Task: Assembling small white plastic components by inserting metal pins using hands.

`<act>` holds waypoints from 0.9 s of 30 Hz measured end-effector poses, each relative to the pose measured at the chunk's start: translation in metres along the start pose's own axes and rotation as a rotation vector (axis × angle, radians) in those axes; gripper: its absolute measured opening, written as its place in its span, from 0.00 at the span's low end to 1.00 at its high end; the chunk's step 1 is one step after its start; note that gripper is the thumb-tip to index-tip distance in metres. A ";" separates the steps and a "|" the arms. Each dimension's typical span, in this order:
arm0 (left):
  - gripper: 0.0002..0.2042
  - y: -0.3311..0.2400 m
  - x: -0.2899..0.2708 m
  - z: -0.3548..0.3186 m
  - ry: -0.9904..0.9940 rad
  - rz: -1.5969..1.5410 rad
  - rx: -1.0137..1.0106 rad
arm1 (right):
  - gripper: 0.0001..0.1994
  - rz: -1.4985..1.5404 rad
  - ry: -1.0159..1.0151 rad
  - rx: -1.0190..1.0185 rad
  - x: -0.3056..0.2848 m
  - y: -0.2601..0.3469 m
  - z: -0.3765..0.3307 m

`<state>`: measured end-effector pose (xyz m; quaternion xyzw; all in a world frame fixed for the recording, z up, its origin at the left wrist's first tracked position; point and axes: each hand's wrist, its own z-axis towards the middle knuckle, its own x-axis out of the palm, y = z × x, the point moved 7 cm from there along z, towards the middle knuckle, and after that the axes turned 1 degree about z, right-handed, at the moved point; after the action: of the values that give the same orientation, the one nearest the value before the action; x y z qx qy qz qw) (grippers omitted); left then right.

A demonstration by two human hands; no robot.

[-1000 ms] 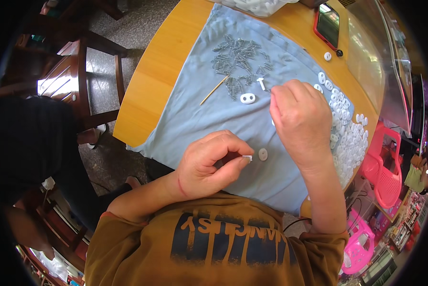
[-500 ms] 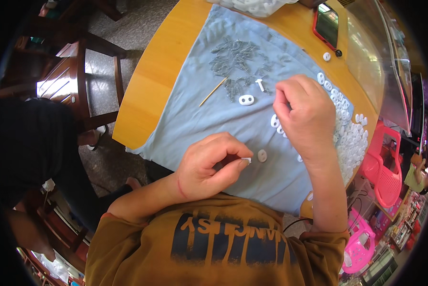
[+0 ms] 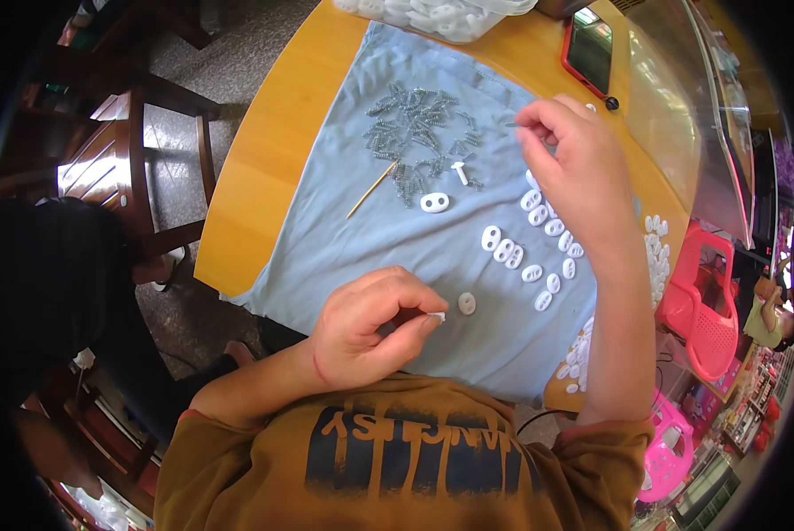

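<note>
Holding in the left hand (image 3: 366,326) a small white plastic-looking piece (image 3: 439,316), pinched between thumb and forefinger toward the near edge of the light-blue fabric cloth (image 3: 362,246) spread over the orange-brown wooden table (image 3: 246,203). Lying just beyond those fingertips, a lone off-white oval disc (image 3: 466,303).

Just moved the right hand (image 3: 583,164) outward, farther from the white T-shaped plastic-looking piece (image 3: 462,175), to the cloth's far right edge. Now reaching to a loose grey metal coil spring (image 3: 509,124), with a narrow gap between thumb and forefinger; impossible to make out whether gripping it or only near it. Uncovering, with that shift, white two-holed ovals (image 3: 492,237) strung out along the cloth's right side.

Judging by the reach, probably turning to that spring, while keeping the left pinch unchanged.

Left lying toward the far edge, a grey heap of coil springs (image 3: 385,137); at its near side, a larger white two-holed oval (image 3: 434,203); slanting toward the left edge, a slim wooden-looking stick (image 3: 370,189).
</note>
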<state>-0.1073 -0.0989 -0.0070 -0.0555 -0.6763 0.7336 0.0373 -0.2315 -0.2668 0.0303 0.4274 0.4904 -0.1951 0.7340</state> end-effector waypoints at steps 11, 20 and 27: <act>0.08 -0.002 0.000 0.001 -0.020 0.018 0.018 | 0.05 0.069 0.223 0.180 0.018 -0.015 0.012; 0.07 0.003 0.004 -0.005 -0.059 -0.032 -0.047 | 0.03 0.213 -0.021 0.138 -0.001 -0.004 -0.006; 0.06 0.006 0.012 -0.015 -0.161 -0.578 -0.394 | 0.09 0.911 0.033 0.265 -0.014 0.028 -0.084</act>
<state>-0.1171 -0.0829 -0.0144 0.1900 -0.7932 0.5504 0.1785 -0.2641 -0.1843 0.0419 0.6919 0.2352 0.0927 0.6762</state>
